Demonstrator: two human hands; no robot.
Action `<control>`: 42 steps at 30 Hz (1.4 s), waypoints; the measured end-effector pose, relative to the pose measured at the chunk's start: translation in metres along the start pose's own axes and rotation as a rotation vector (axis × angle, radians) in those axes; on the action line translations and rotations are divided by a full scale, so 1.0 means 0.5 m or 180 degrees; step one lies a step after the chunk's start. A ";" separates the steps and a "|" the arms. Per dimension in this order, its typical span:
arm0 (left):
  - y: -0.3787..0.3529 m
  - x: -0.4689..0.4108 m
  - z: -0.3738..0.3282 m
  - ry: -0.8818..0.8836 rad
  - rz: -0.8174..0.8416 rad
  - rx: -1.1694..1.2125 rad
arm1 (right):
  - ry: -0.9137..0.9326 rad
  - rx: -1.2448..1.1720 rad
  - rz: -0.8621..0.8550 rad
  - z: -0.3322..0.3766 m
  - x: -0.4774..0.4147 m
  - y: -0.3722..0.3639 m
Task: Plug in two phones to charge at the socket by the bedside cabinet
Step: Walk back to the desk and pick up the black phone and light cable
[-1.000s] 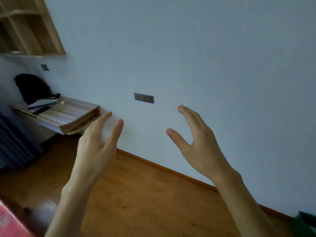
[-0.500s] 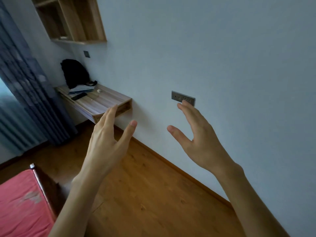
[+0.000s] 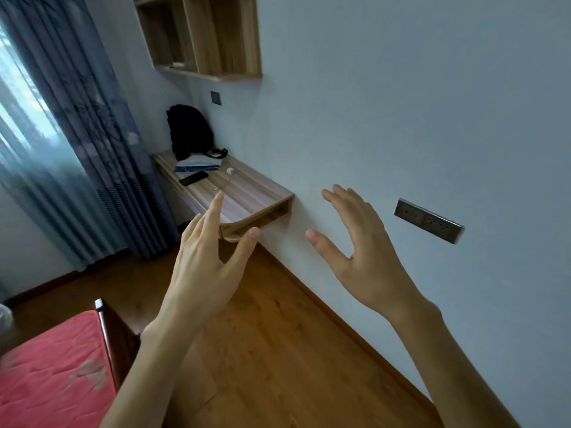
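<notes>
A grey double wall socket sits on the pale wall at the right, to the right of my right hand. A wooden wall-mounted desk juts from the wall at centre. On it lie a dark phone, a small white charger plug with a thin cable, and a stack of papers. My left hand is raised in front of the desk's near end, fingers apart and empty. My right hand is held up beside the wall, fingers spread, holding nothing.
A black backpack leans at the desk's far end. Wooden shelves hang above it. Blue curtains cover the window on the left. A red mattress with a dark wooden bed frame fills the lower left. Wood floor lies below.
The view has swung left and closer: the desk, curtains and bed have come into frame, and the socket has slid to the right. Both hands stay raised and empty.
</notes>
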State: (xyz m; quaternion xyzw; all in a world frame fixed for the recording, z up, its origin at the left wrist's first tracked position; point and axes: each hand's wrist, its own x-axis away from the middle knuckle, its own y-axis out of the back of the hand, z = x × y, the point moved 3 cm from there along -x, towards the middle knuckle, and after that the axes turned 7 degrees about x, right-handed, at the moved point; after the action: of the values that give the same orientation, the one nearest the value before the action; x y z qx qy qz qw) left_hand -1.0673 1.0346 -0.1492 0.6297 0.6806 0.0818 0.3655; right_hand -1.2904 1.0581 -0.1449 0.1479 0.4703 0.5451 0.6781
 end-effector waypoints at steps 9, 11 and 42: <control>0.018 -0.208 0.187 0.0284 -0.0223 -0.0160 | 0.0203 -0.0243 0.0167 -0.021 -0.247 -0.188; 0.020 -0.266 0.228 0.0286 -0.0263 -0.0239 | 0.0272 -0.0323 0.0193 -0.035 -0.308 -0.233; 0.199 -1.051 0.830 0.0492 -0.0456 -0.0357 | 0.0503 -0.0453 0.0409 0.009 -1.157 -0.877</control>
State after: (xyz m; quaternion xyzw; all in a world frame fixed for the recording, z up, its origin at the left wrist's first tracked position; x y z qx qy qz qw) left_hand -0.7704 0.4270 -0.1835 0.5498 0.7444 0.1417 0.3516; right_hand -1.0025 0.3927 -0.1794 0.0858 0.4720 0.6293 0.6114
